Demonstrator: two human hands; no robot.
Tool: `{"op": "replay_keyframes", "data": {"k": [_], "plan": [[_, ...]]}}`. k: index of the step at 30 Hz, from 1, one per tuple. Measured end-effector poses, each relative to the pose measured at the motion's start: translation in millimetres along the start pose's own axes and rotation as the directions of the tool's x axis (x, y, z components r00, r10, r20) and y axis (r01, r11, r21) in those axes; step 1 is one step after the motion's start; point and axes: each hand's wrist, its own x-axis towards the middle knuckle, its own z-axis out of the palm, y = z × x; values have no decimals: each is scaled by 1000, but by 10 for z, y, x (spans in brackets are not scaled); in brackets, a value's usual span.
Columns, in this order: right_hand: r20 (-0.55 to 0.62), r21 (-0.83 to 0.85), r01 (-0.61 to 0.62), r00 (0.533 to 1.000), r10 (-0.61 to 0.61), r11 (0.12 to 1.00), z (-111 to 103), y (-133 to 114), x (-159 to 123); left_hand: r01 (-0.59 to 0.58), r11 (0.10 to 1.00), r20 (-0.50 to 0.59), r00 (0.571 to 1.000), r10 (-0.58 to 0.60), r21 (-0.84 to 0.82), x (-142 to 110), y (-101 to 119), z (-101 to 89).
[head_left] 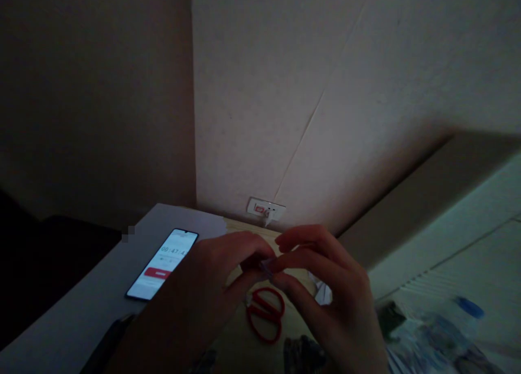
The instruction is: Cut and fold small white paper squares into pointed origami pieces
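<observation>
Between my fingertips is a small pale piece of what looks like folded paper (267, 265). My left hand (232, 260) pinches it from the left, with the fingers curled over. From the other side, my right hand (325, 276) grips it between thumb and index finger. Much of the piece is hidden by the fingers, and the dim light blurs its shape. Red-handled scissors (266, 314) lie on the wooden tabletop (240, 347) just below my hands; their blades are mostly hidden.
A lit phone (163, 265) showing a running timer lies on a white sheet (93, 287) at left. Crumpled white paper (323, 293) sits behind my right hand. A wall socket (266, 208) with a plug is at the back. Plastic bottles (451, 330) stand at lower right.
</observation>
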Motion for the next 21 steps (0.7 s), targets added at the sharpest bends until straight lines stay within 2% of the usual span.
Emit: {"op": "replay_keyframes", "data": {"k": [7,15,21], "plan": [[18,-32,-1,1000,1,999,52,-24,22,5,1000,-11,1000,-4,25,-2,-18,-24],[8,-53,-23,1000,23,998,76,-56,6,-48,998,-45,998,49,33,19,-37,-59],[11,-34,-26,1000,27,999,87,-82,38,-10,999,-40,999,11,33,3,6,-117]]}}
